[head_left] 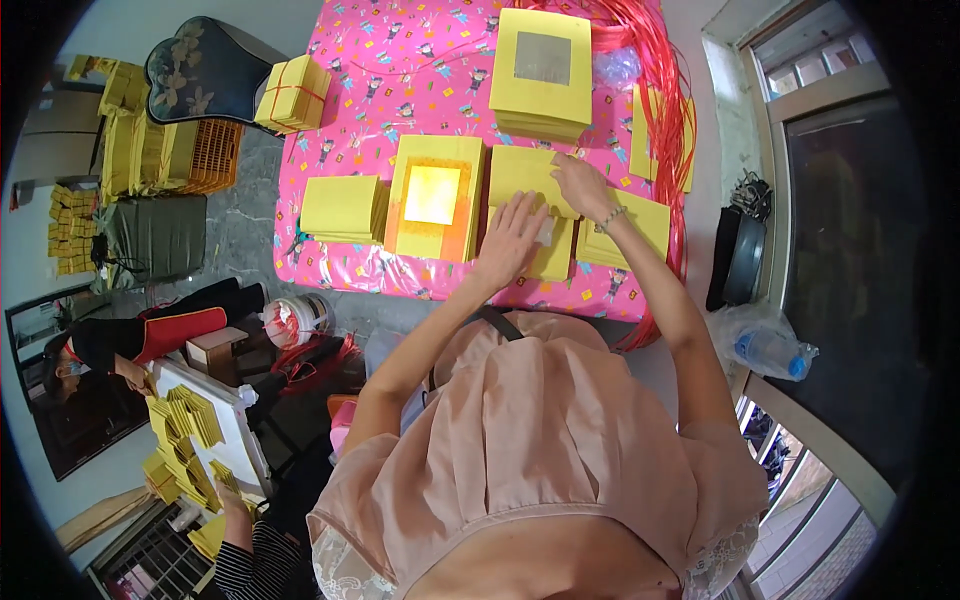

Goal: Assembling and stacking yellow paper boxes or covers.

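In front of me on the pink-covered table lies a yellow paper stack, its top sheet (522,172) folded or laid over the far part. My left hand (512,240) rests on the paper, fingers stretched out flat, at the sheet's near edge. My right hand (583,187), with a bracelet on its wrist, has its fingers curled at the sheet's upper right side and appears to pinch it; the fingertips are small and partly hidden. Left of them stands a yellow stack with a bright gold-and-orange square (433,195). Another yellow paper stack (640,232) sits under my right forearm.
A tall yellow stack with a silver square (542,60) stands at the back, beside red plastic strands (672,60). Further left are a yellow stack (340,208) and a tied bundle (293,95). Other people handle yellow papers at a white table (235,440), lower left.
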The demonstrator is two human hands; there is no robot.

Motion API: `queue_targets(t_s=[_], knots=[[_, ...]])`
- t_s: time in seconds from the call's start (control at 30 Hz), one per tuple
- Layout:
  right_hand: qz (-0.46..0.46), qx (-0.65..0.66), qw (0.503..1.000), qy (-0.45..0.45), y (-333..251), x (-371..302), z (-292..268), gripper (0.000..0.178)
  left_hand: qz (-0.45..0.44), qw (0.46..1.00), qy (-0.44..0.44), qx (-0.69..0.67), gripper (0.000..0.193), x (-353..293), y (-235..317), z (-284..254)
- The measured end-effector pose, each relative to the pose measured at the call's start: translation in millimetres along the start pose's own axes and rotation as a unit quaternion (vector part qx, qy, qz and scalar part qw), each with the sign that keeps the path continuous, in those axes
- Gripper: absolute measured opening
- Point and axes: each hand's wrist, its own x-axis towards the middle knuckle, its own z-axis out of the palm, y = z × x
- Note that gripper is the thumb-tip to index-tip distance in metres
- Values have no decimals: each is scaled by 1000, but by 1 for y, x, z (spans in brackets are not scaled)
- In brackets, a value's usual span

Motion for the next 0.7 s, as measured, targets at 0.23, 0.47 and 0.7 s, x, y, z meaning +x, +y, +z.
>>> queue_targets(t_s=[0.23, 0.47, 0.7], knots=[[-36, -38, 998, 44, 30, 38, 27, 28, -38, 996, -75, 43, 85, 17, -14, 22], [-36, -53, 996, 63, 21, 42, 35, 31, -56, 994, -91, 31, 84, 18, -18, 30], [-25, -28, 999, 31, 18, 46, 41, 35, -61, 993, -100, 18, 82, 23, -18, 30]])
